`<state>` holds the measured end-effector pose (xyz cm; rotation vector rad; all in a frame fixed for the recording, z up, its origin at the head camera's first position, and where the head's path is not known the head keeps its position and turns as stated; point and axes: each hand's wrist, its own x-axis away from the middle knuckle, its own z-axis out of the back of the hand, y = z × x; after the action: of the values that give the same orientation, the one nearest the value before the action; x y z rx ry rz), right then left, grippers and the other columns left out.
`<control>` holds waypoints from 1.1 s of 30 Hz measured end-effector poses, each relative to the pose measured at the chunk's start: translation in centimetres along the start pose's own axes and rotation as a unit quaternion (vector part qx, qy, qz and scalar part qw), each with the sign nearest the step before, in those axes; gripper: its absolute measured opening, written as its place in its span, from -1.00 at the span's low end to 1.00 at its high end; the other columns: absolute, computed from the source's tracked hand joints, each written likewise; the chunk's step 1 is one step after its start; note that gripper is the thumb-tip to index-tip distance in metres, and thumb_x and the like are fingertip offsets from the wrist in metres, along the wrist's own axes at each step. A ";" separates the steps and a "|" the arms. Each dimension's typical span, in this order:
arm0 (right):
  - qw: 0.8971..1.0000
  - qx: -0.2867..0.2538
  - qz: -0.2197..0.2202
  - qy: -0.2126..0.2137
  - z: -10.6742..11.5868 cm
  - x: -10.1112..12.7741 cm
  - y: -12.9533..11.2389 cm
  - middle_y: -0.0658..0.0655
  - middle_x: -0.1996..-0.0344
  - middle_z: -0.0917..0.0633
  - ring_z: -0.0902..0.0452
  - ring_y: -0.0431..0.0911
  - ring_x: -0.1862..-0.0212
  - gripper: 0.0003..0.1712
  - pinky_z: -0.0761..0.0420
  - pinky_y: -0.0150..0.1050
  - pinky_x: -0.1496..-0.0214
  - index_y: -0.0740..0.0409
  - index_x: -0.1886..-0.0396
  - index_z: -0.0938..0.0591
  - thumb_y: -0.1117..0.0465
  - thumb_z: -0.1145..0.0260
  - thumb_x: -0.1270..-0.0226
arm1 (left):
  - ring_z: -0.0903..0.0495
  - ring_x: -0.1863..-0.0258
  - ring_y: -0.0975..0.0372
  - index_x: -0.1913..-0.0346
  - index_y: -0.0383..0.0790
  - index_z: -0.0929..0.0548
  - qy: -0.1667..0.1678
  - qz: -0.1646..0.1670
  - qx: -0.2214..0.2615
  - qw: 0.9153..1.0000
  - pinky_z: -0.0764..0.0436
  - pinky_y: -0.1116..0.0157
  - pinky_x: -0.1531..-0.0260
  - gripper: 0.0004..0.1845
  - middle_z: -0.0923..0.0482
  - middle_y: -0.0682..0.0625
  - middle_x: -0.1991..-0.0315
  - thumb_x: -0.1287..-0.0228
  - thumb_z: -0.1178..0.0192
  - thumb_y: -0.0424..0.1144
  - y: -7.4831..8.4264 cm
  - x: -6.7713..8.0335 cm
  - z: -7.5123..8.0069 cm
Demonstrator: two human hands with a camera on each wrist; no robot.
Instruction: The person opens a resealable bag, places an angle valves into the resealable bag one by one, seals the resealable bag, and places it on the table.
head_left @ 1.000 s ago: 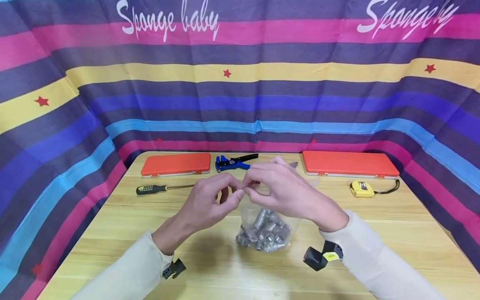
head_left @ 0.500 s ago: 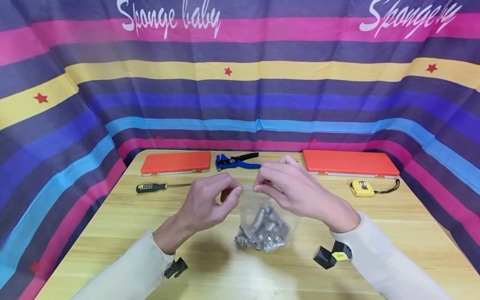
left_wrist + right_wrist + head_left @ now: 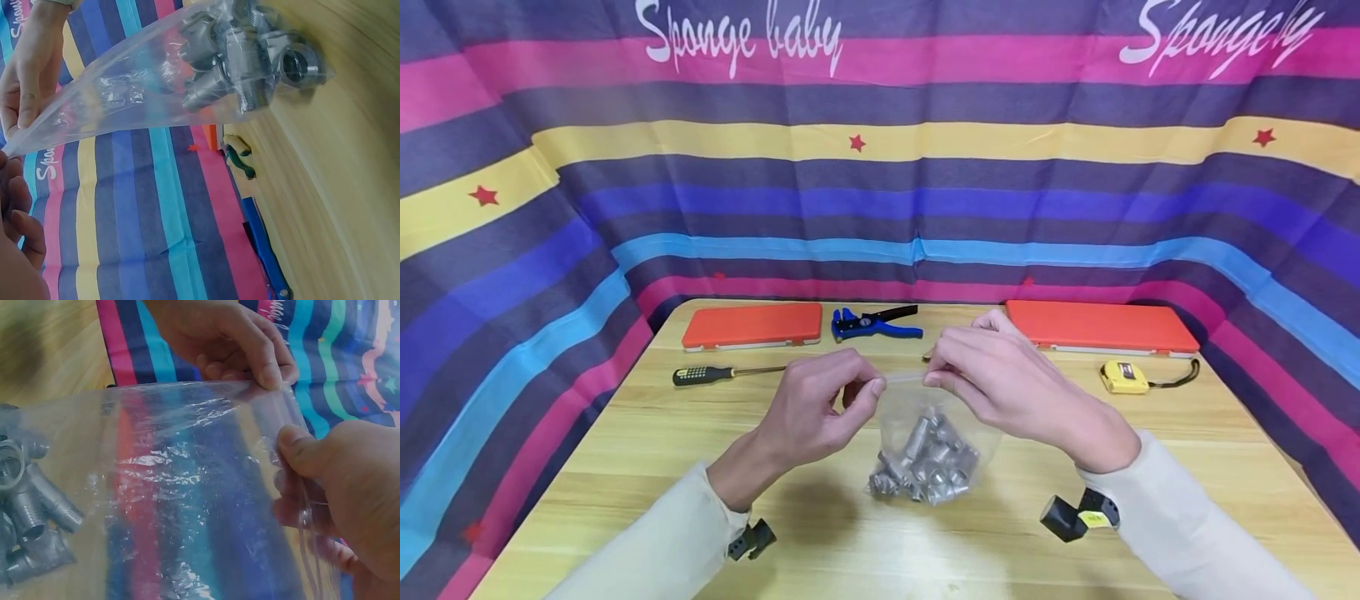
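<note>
A clear plastic zip bag [image 3: 901, 421] hangs by its top edge between both hands, its bottom at the tabletop. Several grey metal pipe fittings [image 3: 936, 458] lie in the lower part of it; threads show on one in the left wrist view. My left hand [image 3: 823, 404] pinches the top left corner between thumb and forefinger. Farther along the same edge, my right hand [image 3: 1000, 383] pinches the bag with thumb and fingers, as the right wrist view [image 3: 350, 487] shows. A short stretch of the bag's seal strip [image 3: 904, 377] runs between the hands.
Behind the hands lie blue-and-black pliers [image 3: 876, 322], with a red case [image 3: 752, 325] to the left and another red case [image 3: 1101, 327] to the right. A screwdriver [image 3: 703, 377] lies left of the left hand. A yellow tape measure [image 3: 1123, 377] sits at the right.
My right hand has slid to the right along the bag's top edge, away from the left hand, uncovering more of the strip. The left hand stays at the corner.
</note>
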<state>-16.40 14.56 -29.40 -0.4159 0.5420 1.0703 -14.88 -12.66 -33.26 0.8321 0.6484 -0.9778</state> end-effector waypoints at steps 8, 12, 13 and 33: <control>1.000 0.018 0.005 0.018 0.3 0.8 0.3 -0.21 0.45 -0.63 -0.46 -0.33 0.41 -0.55 -0.35 -0.16 0.00 -0.08 0.31 -0.64 -0.22 -0.11 -0.72 | -0.40 0.56 0.37 0.31 -0.15 -0.70 0.000 0.008 0.012 1.000 -0.38 0.57 0.59 -0.84 -0.53 0.12 0.52 -0.34 -0.29 -0.49 -0.2 0.3 0.0; 1.000 0.007 0.004 -0.003 0.8 1.0 0.4 -0.21 0.37 -0.68 -0.55 -0.34 0.31 -0.55 -0.39 -0.18 -0.07 -0.07 0.23 -0.67 -0.21 -0.06 -0.75 | -0.39 0.57 0.36 0.30 -0.15 -0.70 0.007 0.014 0.019 1.000 -0.35 0.56 0.60 -0.84 -0.53 0.12 0.52 -0.32 -0.28 -0.50 -0.3 0.6 0.2; 1.000 0.010 0.004 -0.004 0.9 1.0 0.4 -0.21 0.38 -0.68 -0.55 -0.34 0.32 -0.55 -0.39 -0.18 -0.08 -0.07 0.23 -0.67 -0.21 -0.05 -0.76 | -0.39 0.57 0.36 0.30 -0.14 -0.70 0.008 0.014 0.019 1.000 -0.35 0.55 0.60 -0.84 -0.52 0.12 0.52 -0.32 -0.29 -0.50 -0.3 0.6 0.2; 0.998 0.013 -0.063 -0.022 3.0 3.7 1.6 -0.30 0.33 -0.66 -0.48 -0.41 0.32 -0.73 -0.39 -0.16 -0.08 -0.15 0.21 -0.69 0.29 -0.59 -0.33 | -0.37 0.56 0.39 0.29 -0.17 -0.72 0.009 0.046 0.028 0.999 -0.38 0.52 0.62 -0.85 -0.55 0.12 0.50 -0.33 -0.30 -0.50 -0.8 0.9 0.5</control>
<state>-15.87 19.57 -29.28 -0.3973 0.4829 0.9488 -15.18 -13.74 -33.90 0.9131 0.5963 -0.9090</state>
